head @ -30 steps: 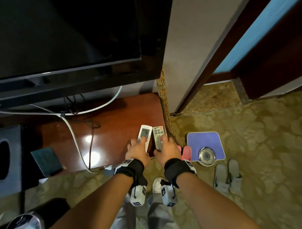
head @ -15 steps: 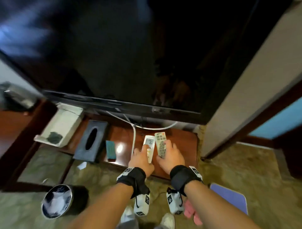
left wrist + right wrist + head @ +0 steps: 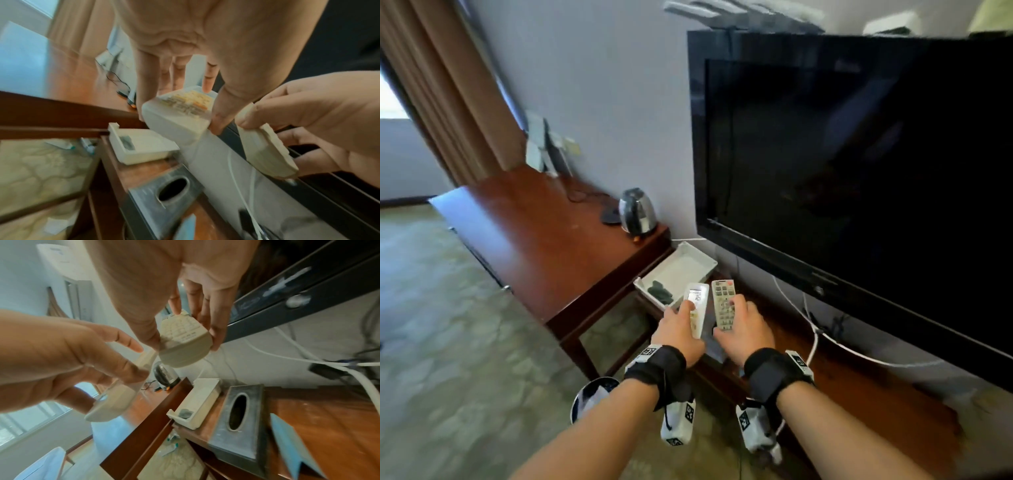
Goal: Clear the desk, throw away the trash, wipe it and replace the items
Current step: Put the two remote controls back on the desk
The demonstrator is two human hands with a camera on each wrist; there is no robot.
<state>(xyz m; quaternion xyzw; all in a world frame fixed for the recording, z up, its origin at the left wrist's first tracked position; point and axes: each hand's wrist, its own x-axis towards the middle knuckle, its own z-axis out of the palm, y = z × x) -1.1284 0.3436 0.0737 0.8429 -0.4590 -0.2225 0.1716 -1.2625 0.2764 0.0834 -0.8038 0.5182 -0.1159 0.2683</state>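
The left hand [image 3: 681, 329] is curled around the white remote [image 3: 697, 308], and the right hand [image 3: 748, 330] around the beige buttoned remote [image 3: 723, 305], both held above the glossy wooden tabletop [image 3: 876, 387]. They look like light, stiff, smooth plastic bars, so gripping the long sides seems safest.

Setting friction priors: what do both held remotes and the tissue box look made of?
White remote: moulded plastic, smooth rounded shell, low gloss.
Beige remote: plastic, yellowed matte; keys probably rubber.
Tissue box: dark grey, mottled sheen; leatherette or brushed metal, unclear.
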